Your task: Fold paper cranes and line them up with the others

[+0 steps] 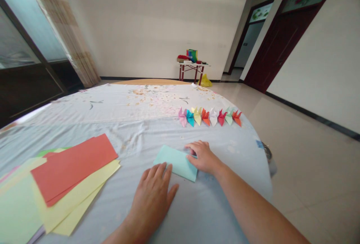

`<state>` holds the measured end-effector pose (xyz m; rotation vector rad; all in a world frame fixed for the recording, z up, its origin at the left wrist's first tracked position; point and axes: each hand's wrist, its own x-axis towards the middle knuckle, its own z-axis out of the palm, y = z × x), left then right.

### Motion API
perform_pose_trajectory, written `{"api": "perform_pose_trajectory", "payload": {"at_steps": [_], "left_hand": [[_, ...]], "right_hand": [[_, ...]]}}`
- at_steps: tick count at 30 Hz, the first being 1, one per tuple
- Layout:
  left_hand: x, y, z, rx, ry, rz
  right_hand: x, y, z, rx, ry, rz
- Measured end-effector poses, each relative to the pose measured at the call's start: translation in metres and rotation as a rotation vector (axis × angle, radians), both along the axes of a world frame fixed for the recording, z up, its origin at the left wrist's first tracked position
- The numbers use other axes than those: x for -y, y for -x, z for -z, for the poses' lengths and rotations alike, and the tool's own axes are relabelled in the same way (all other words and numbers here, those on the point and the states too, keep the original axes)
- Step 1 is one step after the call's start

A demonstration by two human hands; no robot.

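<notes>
A folded light-blue sheet of paper (pixel 176 161) lies on the cloth in front of me. My left hand (pixel 153 187) rests palm down at its near left edge, fingers stretched out and the fingertips touching the paper. At the paper's far right edge is my right hand (pixel 204 157), its fingers bent with a gap between thumb and forefinger. The right thumb touches the paper; the palm side is hidden. To the left lies a fanned pile of coloured paper, with red sheets (pixel 75 167) over yellow sheets (pixel 81 202) and pale green sheets (pixel 18 202).
A row of several folded paper cranes (pixel 213 117) stands at the far right of the round table, on its pale blue cloth (pixel 135 142). Beyond are a small side table (pixel 194 65) with items, a yellow bag (pixel 206 81) and a dark red door (pixel 292 34).
</notes>
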<state>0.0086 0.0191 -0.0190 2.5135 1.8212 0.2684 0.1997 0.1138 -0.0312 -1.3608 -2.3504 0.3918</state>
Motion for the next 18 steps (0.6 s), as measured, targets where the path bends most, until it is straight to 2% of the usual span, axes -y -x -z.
{"api": "perform_pose_trajectory", "payload": {"at_steps": [5, 8, 13, 18], "left_hand": [[-0.004, 0.003, 0.004, 0.031, -0.046, 0.084], [-0.006, 0.005, 0.004, 0.034, -0.041, 0.113], [-0.009, 0.010, 0.002, 0.063, -0.021, 0.150], [-0.011, 0.014, -0.001, 0.088, -0.013, 0.182]], "right_hand": [[0.002, -0.001, -0.002, -0.051, 0.076, -0.045], [0.004, -0.004, -0.007, -0.065, 0.131, -0.138], [0.004, -0.017, -0.020, -0.059, 0.233, -0.381], [0.003, -0.024, -0.024, -0.054, 0.249, -0.445]]}}
